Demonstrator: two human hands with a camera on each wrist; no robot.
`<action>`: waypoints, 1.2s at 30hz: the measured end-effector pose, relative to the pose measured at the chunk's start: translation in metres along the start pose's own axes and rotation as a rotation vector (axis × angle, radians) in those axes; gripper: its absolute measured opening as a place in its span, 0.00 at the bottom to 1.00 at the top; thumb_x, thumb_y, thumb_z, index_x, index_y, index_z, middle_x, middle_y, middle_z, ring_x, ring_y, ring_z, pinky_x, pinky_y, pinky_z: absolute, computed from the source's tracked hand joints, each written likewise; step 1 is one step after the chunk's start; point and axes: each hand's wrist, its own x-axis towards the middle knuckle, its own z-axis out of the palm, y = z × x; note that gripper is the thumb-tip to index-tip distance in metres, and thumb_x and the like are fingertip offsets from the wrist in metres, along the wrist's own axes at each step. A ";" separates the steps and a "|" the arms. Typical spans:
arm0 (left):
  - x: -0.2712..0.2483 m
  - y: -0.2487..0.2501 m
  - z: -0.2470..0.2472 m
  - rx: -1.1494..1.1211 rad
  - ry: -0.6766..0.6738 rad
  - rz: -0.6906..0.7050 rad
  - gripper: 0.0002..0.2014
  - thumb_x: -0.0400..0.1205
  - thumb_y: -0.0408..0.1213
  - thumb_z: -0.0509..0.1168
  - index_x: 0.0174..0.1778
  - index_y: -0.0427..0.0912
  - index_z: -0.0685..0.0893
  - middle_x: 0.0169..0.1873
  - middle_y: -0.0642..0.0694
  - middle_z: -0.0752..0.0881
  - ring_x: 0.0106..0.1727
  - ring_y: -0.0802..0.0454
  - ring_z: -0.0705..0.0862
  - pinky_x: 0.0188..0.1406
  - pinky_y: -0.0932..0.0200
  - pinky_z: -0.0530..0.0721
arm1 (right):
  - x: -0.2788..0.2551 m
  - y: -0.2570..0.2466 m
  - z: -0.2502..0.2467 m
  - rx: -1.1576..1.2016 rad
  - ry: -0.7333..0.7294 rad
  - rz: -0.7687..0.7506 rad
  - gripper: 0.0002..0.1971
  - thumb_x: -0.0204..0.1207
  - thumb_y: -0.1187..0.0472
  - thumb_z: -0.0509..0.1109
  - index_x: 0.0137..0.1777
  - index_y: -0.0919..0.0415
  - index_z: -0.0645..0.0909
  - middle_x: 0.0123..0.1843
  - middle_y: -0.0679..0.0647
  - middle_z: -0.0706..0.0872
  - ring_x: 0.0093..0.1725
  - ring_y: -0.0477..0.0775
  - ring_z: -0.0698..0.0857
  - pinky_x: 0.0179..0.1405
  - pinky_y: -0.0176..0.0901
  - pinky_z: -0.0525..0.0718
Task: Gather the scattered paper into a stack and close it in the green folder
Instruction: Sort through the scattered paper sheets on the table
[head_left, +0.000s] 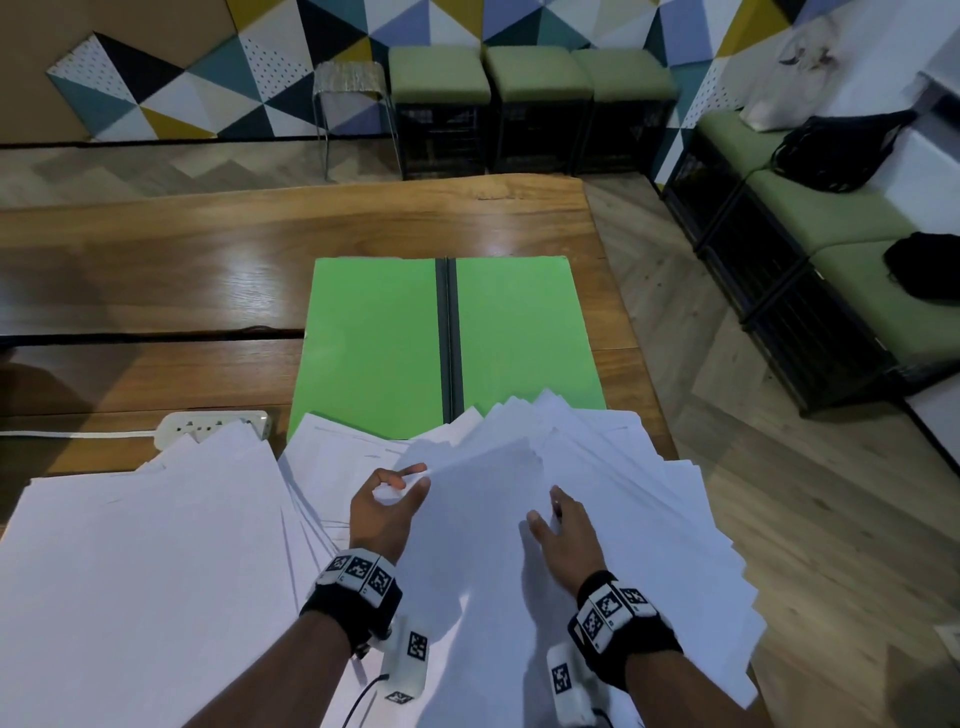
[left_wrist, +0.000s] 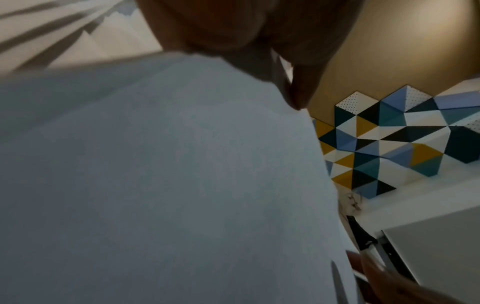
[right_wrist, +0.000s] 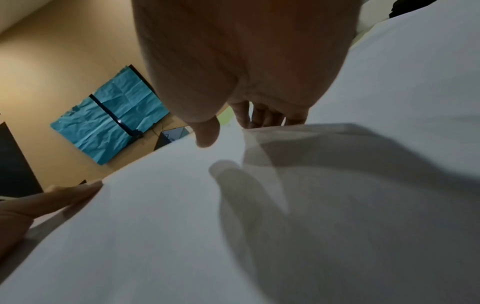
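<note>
The green folder lies open on the wooden table, its black spine in the middle. White paper sheets fan out in front of it, and their far corners overlap its near edge. A lifted sheet spans both hands. My left hand pinches that sheet's left edge between thumb and forefinger. My right hand holds the same sheet with the thumb on top. Its fingers lie underneath and show as a shadow through the paper.
A squarer pile of sheets lies at the near left. A white power strip and its cable sit behind that pile. The table's right edge runs close to the fanned sheets. Green stools and a bench with black bags stand beyond.
</note>
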 end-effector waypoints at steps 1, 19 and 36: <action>-0.004 0.001 0.000 -0.005 -0.001 0.008 0.17 0.72 0.31 0.77 0.27 0.48 0.74 0.48 0.49 0.92 0.52 0.42 0.90 0.54 0.38 0.87 | -0.004 0.004 -0.002 0.010 0.030 -0.006 0.29 0.79 0.43 0.62 0.77 0.55 0.68 0.72 0.50 0.72 0.74 0.53 0.73 0.72 0.47 0.73; -0.078 -0.026 -0.012 0.045 -0.209 -0.159 0.31 0.59 0.53 0.81 0.52 0.35 0.88 0.45 0.39 0.92 0.48 0.39 0.91 0.49 0.40 0.89 | -0.037 0.013 -0.018 0.294 0.066 -0.205 0.06 0.81 0.62 0.65 0.56 0.54 0.79 0.55 0.51 0.86 0.56 0.51 0.85 0.57 0.46 0.82; -0.069 -0.084 -0.052 0.355 0.130 -0.187 0.13 0.81 0.35 0.67 0.60 0.35 0.83 0.52 0.34 0.88 0.51 0.38 0.87 0.55 0.45 0.84 | 0.025 0.040 -0.110 -0.820 0.064 -0.039 0.35 0.70 0.42 0.67 0.76 0.52 0.63 0.71 0.56 0.71 0.71 0.60 0.70 0.67 0.55 0.73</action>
